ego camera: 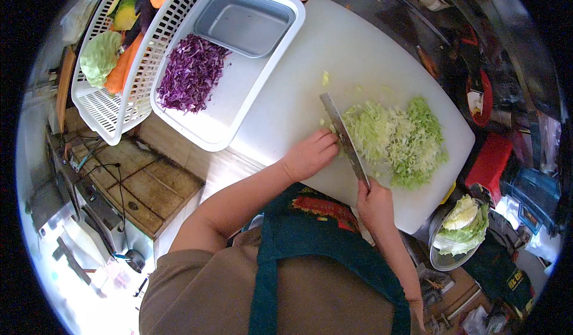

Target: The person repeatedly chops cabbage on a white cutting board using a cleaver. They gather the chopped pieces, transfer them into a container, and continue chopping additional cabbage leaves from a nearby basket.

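Observation:
My right hand (376, 203) grips the handle of a broad-bladed kitchen knife (344, 136), whose blade stands on edge over the white cutting board (286, 98). Close against the blade's left side, my left hand (313, 154) has its fingers curled down on a small piece of pale lettuce (333, 128). That piece is mostly hidden by the fingers and blade. Right of the knife lies a heap of shredded lettuce (396, 140), pale near the blade and greener farther right. A few loose scraps (325, 78) are scattered beyond the knife tip.
A white tray (228, 133) at left holds shredded purple cabbage (194, 73) and a grey rectangular container (246, 17). Beside it stands a white slotted basket (114, 124) of vegetables. At right, a metal bowl (447, 263) holds lettuce leaves (463, 230), near a red object (489, 165).

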`<state>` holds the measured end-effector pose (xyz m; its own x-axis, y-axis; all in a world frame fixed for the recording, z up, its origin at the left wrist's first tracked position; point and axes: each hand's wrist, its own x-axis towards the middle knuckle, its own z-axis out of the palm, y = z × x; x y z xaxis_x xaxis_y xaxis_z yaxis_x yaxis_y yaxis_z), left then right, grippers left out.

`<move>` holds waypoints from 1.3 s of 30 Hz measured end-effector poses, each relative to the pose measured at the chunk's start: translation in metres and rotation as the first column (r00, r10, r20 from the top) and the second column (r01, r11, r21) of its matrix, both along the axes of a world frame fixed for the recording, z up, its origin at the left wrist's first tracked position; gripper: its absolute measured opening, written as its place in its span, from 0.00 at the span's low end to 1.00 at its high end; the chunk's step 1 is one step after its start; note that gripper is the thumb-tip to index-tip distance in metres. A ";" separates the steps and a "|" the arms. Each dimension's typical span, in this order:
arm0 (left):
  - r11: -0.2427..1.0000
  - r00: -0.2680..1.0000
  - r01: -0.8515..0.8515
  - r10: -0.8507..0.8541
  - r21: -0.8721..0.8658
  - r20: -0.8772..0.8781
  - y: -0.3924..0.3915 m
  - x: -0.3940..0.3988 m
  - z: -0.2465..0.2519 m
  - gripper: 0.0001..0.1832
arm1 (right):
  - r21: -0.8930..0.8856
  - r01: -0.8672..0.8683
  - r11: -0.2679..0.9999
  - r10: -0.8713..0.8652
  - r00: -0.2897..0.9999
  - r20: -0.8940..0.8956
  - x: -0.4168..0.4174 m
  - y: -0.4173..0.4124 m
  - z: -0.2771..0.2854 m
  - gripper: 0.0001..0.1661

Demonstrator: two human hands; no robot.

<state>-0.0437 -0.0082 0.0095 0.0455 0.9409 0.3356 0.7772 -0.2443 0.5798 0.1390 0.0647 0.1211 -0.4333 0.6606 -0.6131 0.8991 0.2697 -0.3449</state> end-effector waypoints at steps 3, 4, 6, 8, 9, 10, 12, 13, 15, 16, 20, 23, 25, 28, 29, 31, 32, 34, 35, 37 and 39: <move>1.000 1.000 0.016 -0.016 0.013 0.001 0.001 -0.002 0.001 0.14 | -0.022 0.040 0.999 -0.041 0.998 -0.056 -0.007 0.003 0.005 0.14; 0.999 1.000 0.023 -0.023 0.022 -0.008 0.000 -0.003 0.001 0.14 | -0.013 0.050 0.999 -0.051 0.995 -0.088 -0.005 0.001 0.008 0.14; 1.000 1.000 0.023 -0.023 0.000 0.019 -0.003 -0.001 -0.003 0.14 | 0.008 0.075 0.997 -0.073 0.987 -0.144 0.005 -0.004 0.015 0.14; 1.000 0.999 0.019 -0.019 -0.004 0.041 -0.004 0.003 -0.006 0.14 | 0.015 0.021 1.000 -0.019 0.996 -0.089 0.002 -0.004 0.001 0.14; 1.000 0.999 0.013 -0.013 0.003 0.041 -0.001 0.000 -0.002 0.13 | 0.020 -0.008 1.000 0.010 0.998 -0.066 -0.001 -0.002 -0.004 0.15; 1.000 0.999 0.006 -0.006 0.011 0.041 0.001 -0.002 0.000 0.12 | 0.024 0.005 1.000 -0.003 0.998 -0.070 -0.002 0.000 -0.004 0.15; 0.999 1.000 0.012 -0.013 0.035 0.025 0.000 -0.002 -0.001 0.12 | 0.028 0.030 0.999 -0.028 0.996 -0.081 -0.004 0.003 -0.002 0.14; 0.999 1.000 0.015 -0.015 0.046 0.016 -0.001 -0.002 -0.002 0.11 | 0.019 0.041 0.999 -0.039 0.995 -0.096 -0.004 0.002 0.002 0.14; 0.999 1.000 0.013 -0.013 0.048 0.004 -0.004 -0.001 -0.003 0.12 | 0.000 0.063 0.998 -0.063 0.991 -0.119 0.003 -0.003 0.011 0.15; 0.999 1.000 0.013 -0.013 0.049 0.002 -0.005 0.001 -0.003 0.12 | 0.008 0.046 0.999 -0.045 0.994 -0.104 0.002 -0.004 0.008 0.15; 0.999 0.996 0.034 -0.032 -0.025 0.084 -0.003 -0.002 0.000 0.13 | 0.019 0.049 0.999 -0.046 0.989 -0.139 -0.004 0.004 -0.010 0.15; 1.000 0.988 -0.009 0.012 -0.019 0.155 -0.003 -0.010 0.004 0.14 | 0.050 0.130 0.990 -0.119 0.974 -0.191 0.001 0.006 -0.007 0.16; 0.993 0.973 -0.118 0.111 0.025 0.201 0.003 -0.022 0.013 0.14 | 0.079 0.190 0.979 -0.166 0.956 -0.244 0.011 0.005 -0.005 0.16; 0.941 0.939 -0.338 0.337 0.007 0.063 0.039 -0.045 0.025 0.14 | 0.098 0.258 0.961 -0.216 0.924 -0.315 0.020 0.002 -0.003 0.16; 0.916 0.916 -0.401 0.400 0.017 0.017 0.053 -0.050 0.025 0.14 | 0.098 0.265 0.959 -0.225 0.926 -0.304 0.020 0.002 -0.003 0.15; 0.907 0.907 -0.421 0.421 -0.022 -0.014 0.066 -0.062 0.018 0.14 | 0.102 0.278 0.955 -0.239 0.928 -0.287 0.020 0.003 -0.001 0.15; 0.922 0.925 -0.379 0.380 -0.075 0.003 0.065 -0.068 0.008 0.14 | 0.106 0.257 0.961 -0.218 0.933 -0.286 0.020 0.003 0.000 0.15; 0.937 0.948 -0.300 0.314 -0.179 0.053 0.059 -0.071 0.006 0.13 | 0.110 0.235 0.966 -0.197 0.941 -0.276 0.023 0.000 0.001 0.15; 0.935 0.950 -0.275 0.300 -0.225 0.083 0.047 -0.068 0.008 0.13 | 0.098 0.213 0.972 -0.181 0.947 -0.265 0.023 0.001 0.004 0.15; 0.955 0.963 -0.185 0.223 -0.230 0.151 0.028 -0.053 0.015 0.13 | 0.071 0.183 0.981 -0.161 0.957 -0.241 0.022 -0.002 0.014 0.14; 0.986 0.970 -0.079 0.109 -0.144 0.217 0.006 -0.035 0.021 0.12 | 0.024 0.168 0.985 -0.160 0.964 -0.211 0.021 -0.007 0.019 0.14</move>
<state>-0.0790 -0.0018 0.0304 -0.1074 0.9742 0.1984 0.6400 -0.0850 0.7636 0.1596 0.0578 0.1401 -0.4318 0.7561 -0.4918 0.8420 0.1424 -0.5203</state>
